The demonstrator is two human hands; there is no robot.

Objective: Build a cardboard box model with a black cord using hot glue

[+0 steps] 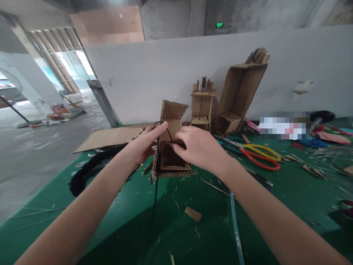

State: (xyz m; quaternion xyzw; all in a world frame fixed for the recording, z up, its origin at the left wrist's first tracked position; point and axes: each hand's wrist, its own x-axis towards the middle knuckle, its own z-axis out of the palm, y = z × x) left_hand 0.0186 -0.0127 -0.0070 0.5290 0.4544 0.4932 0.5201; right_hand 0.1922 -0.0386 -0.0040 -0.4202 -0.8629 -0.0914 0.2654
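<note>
A small cardboard box (176, 173) stands on the green tabletop, its opening facing me and a flap (174, 110) raised at the back. My left hand (149, 143) grips the box's left side, thumb near the top and the other fingers partly hidden behind the wall. A black cord (156, 198) runs up from the table's near side, loops by my left thumb and drops toward the box's inner edge. There my right hand (193, 145) is closed, its fingertips pinching at the cord's end.
Behind stand a cardboard piece with a spool-like top (203, 106) and a taller open carton (237, 92). Red-and-yellow-handled scissors (261, 156), a clear blue tube (236, 224) and cardboard scraps (193, 213) lie to the right. A black fuzzy band (79, 178) and flat cardboard (110, 138) lie left.
</note>
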